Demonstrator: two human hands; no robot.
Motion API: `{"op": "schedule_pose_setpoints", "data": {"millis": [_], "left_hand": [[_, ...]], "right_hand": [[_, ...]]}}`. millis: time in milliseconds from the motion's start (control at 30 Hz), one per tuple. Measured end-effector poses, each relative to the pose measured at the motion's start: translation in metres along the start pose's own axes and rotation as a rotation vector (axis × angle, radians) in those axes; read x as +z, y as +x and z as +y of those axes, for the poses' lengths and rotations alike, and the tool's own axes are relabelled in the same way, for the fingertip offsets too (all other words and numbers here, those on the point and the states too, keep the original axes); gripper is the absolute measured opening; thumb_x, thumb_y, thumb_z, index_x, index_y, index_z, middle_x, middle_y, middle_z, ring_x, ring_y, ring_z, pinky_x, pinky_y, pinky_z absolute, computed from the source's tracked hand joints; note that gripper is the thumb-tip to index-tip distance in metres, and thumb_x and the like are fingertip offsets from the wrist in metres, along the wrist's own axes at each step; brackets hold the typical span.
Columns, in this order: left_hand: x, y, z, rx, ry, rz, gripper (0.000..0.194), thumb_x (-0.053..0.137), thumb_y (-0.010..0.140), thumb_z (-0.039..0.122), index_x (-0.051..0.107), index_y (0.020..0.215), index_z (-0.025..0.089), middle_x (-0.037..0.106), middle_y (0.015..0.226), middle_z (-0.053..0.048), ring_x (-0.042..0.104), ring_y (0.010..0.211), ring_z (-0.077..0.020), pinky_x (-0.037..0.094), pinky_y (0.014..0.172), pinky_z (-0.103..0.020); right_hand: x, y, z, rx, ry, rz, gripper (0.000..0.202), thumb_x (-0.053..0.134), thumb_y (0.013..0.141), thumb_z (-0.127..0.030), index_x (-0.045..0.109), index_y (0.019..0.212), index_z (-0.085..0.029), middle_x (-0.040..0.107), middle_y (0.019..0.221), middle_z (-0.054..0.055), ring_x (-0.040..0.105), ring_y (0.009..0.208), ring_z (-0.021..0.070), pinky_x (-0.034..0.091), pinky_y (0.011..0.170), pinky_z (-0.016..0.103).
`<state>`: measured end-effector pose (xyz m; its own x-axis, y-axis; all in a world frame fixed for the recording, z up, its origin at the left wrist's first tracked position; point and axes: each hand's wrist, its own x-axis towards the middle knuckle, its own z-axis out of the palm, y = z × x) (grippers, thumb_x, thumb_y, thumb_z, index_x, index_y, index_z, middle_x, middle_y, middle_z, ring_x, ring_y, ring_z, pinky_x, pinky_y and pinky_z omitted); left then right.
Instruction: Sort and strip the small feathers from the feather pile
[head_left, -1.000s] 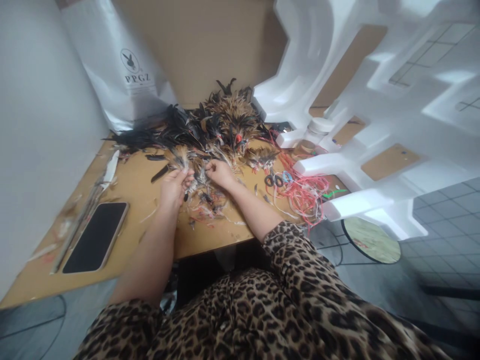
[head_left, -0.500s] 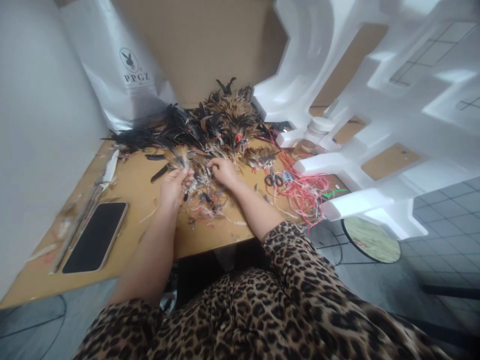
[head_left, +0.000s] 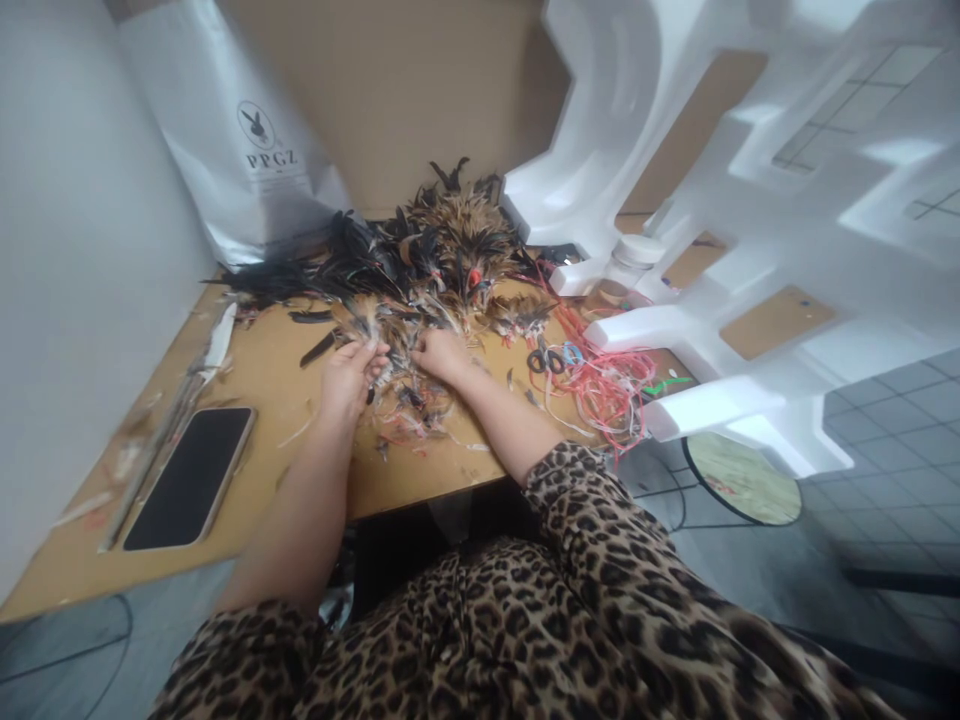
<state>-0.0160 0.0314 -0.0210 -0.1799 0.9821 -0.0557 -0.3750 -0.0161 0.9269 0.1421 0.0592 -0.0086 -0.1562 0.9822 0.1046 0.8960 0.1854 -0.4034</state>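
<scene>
My left hand (head_left: 349,377) is closed in a pinch around the base of a small tuft of brown feathers (head_left: 362,318), which fans out above the fingers. To its right, my right hand (head_left: 441,356) is curled with thumb and fingertips together at the edge of the loose feathers; whatever it pinches is too small to make out. Behind both hands lies a heap of brown and black feathers (head_left: 469,225), with long black feathers (head_left: 274,280) reaching left. Feather scraps and pink string bits (head_left: 411,415) are scattered on the table just below the hands.
A phone (head_left: 191,480) lies at the table's left. Black-handled scissors (head_left: 546,361) and a tangle of pink string (head_left: 615,385) are at the right, near a lidded jar (head_left: 634,258). White foam packing (head_left: 720,405) overhangs the right side; a silver bag (head_left: 262,200) stands behind.
My right hand has moved slightly down and left, closer to the left hand. The left hand stays in place with the feather tuft.
</scene>
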Motion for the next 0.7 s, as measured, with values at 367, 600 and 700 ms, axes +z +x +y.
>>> {"op": "schedule_pose_setpoints", "data": {"millis": [367,600,700], "left_hand": [[-0.001,0.001,-0.001,-0.007,0.011,0.007,0.014,0.069,0.067,0.022,0.063,0.071,0.011,0.068,0.072,-0.006,0.058,0.051,-0.0053,0.039,0.045,-0.013],[-0.001,0.001,-0.001,-0.006,0.019,0.000,0.016,0.071,0.065,0.024,0.064,0.071,0.011,0.068,0.070,-0.005,0.057,0.051,-0.0050,0.039,0.044,-0.013],[0.000,0.000,0.000,-0.005,0.013,0.000,0.017,0.072,0.064,0.025,0.064,0.071,0.011,0.067,0.070,-0.005,0.057,0.051,-0.0051,0.040,0.044,-0.013]], "right_hand": [[0.012,0.011,0.009,0.016,0.509,0.032,0.013,0.059,0.066,-0.028,0.062,0.069,-0.015,0.061,0.061,-0.002,0.054,0.058,0.0093,0.041,0.059,0.020],[0.009,0.010,0.008,0.177,0.895,-0.077,0.002,0.054,0.068,-0.015,0.053,0.068,-0.016,0.052,0.043,-0.005,0.045,0.036,0.0065,0.034,0.040,0.016],[0.007,0.010,0.006,0.243,1.026,-0.122,0.012,0.054,0.067,-0.009,0.046,0.063,-0.018,0.053,0.041,-0.006,0.047,0.035,0.0073,0.034,0.037,0.015]]}}
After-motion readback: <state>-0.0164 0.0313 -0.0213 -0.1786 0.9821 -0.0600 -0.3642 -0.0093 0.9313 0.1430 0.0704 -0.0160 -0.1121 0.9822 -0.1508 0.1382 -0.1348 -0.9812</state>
